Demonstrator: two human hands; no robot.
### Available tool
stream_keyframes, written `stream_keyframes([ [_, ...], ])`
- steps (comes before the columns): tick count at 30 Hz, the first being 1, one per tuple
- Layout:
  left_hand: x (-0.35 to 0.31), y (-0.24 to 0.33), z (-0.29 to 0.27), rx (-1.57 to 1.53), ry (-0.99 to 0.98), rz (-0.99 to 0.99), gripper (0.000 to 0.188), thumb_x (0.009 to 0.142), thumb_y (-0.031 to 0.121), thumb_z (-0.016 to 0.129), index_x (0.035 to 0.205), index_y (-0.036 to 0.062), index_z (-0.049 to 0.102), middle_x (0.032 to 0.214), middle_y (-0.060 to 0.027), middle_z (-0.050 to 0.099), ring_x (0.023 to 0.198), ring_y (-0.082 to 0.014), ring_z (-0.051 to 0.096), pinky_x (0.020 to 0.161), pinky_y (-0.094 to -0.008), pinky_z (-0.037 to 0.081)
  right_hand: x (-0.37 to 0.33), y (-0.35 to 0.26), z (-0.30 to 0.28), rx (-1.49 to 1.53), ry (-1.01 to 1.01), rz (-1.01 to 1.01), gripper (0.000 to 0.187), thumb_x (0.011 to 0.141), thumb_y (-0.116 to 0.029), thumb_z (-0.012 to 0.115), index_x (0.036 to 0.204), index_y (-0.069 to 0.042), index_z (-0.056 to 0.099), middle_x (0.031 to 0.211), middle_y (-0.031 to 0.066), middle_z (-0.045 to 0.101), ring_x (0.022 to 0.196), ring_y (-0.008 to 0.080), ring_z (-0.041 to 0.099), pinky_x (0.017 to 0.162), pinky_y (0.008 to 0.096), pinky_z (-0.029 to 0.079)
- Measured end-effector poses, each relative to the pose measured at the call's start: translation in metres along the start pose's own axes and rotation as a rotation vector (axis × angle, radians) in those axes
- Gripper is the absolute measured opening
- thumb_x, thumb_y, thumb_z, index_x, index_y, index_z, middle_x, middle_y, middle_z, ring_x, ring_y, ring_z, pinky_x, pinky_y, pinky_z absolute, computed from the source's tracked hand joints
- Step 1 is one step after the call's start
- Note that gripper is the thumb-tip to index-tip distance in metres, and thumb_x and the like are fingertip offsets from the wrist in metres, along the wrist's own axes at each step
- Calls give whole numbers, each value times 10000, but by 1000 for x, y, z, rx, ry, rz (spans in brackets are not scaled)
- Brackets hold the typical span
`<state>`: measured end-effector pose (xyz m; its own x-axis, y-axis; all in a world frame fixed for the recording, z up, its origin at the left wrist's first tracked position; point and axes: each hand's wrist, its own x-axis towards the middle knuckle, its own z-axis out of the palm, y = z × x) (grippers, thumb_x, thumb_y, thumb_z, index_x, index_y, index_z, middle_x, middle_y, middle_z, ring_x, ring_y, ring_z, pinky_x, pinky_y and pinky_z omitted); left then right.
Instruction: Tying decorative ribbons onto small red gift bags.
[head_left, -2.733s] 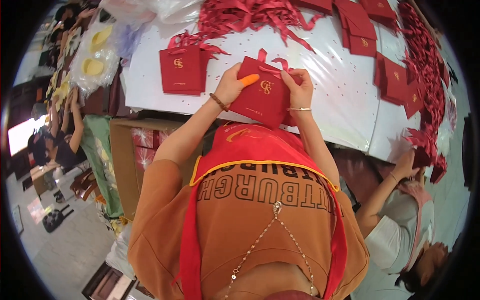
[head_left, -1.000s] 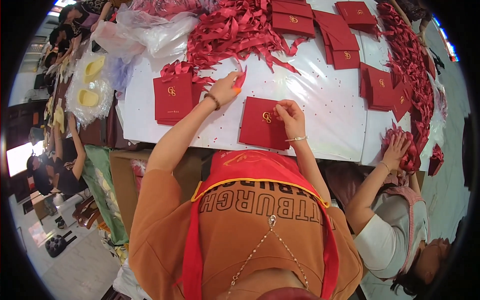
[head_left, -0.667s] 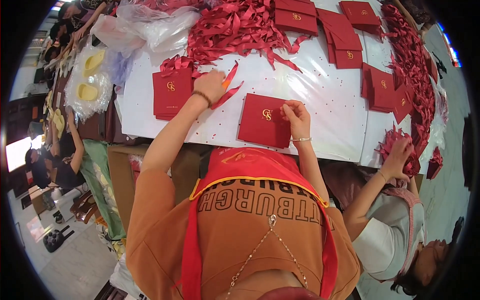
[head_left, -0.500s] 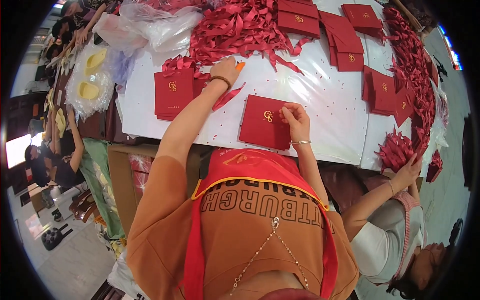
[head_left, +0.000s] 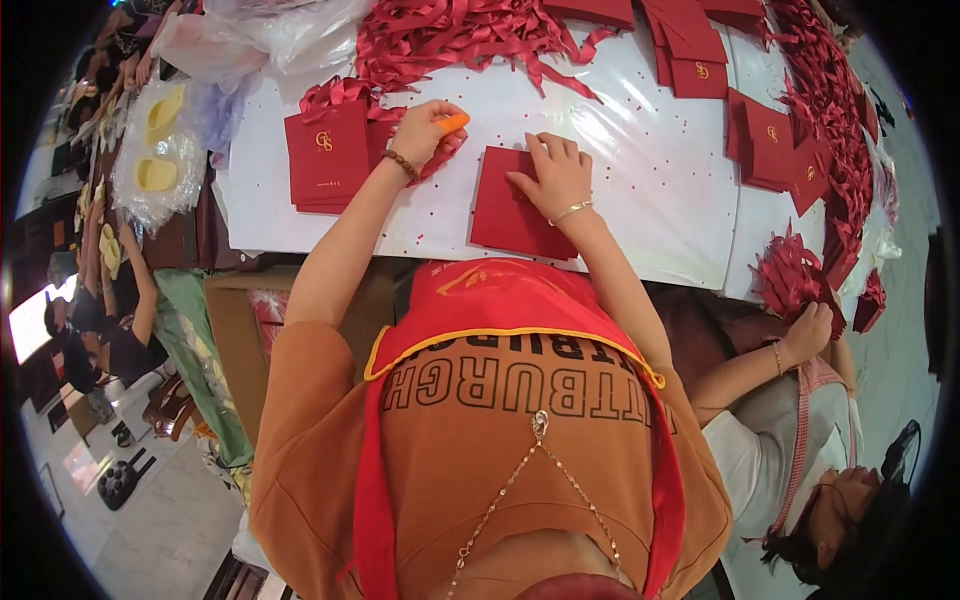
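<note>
My left hand (head_left: 430,135) is closed around a small bright orange object (head_left: 453,123), whose kind I cannot make out. A strip of red ribbon (head_left: 437,168) shows below those fingers; whether they hold it too is unclear. My right hand (head_left: 562,178) lies with fingers spread over the upper right of a flat red paper packet (head_left: 508,210) near the table's front edge. No gold mark shows on its visible part. Beside my left forearm is a stack of red packets (head_left: 325,165) with gold lettering, and looped red ribbon (head_left: 345,98) lies at its top.
A large heap of red ribbons (head_left: 450,45) covers the back of the white table (head_left: 650,180). More red packets (head_left: 768,145) and ribbons line the right side. A co-worker's hand (head_left: 808,330) holds a ribbon bundle (head_left: 790,275). Plastic-wrapped yellow slippers (head_left: 158,145) lie at left.
My right hand has gone from a pinch at the packet's right side to spread fingers on top of it. My left hand has drawn back from the ribbon heap with the orange object.
</note>
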<state>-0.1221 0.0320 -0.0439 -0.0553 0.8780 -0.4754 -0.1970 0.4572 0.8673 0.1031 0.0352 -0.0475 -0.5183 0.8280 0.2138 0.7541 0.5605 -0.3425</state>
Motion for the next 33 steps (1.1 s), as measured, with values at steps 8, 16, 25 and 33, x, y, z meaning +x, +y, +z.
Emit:
stream_keyframes([
  [8,-40,-12,25,53,-189,18,150,807,26,548,948,-19,573,789,-78,613,657,-100,576,583,-200,467,-8,-12,-2,-14,-90,-24,457,652,-347,688,1023,-112,563,1035,50,505,961,223,453,773,382,344],
  [16,-44,-29,41,559,-6,191,131,756,42,565,872,10,618,720,-99,633,636,-154,601,589,-264,469,9,-12,-17,180,-300,45,402,656,-288,683,1003,-113,579,831,77,608,806,229,571,758,361,373],
  [25,-50,-21,56,916,35,524,125,767,103,569,859,32,615,788,-137,618,710,-277,592,658,-333,457,17,1,-17,375,-506,216,364,693,-350,630,1018,-184,625,882,98,640,812,267,599,754,349,433],
  [33,-49,-20,63,966,66,674,96,760,95,562,820,22,582,771,-136,613,720,-293,587,639,-355,452,14,3,-18,469,-502,260,362,690,-346,642,1012,-182,628,859,100,641,791,270,604,733,346,451],
])
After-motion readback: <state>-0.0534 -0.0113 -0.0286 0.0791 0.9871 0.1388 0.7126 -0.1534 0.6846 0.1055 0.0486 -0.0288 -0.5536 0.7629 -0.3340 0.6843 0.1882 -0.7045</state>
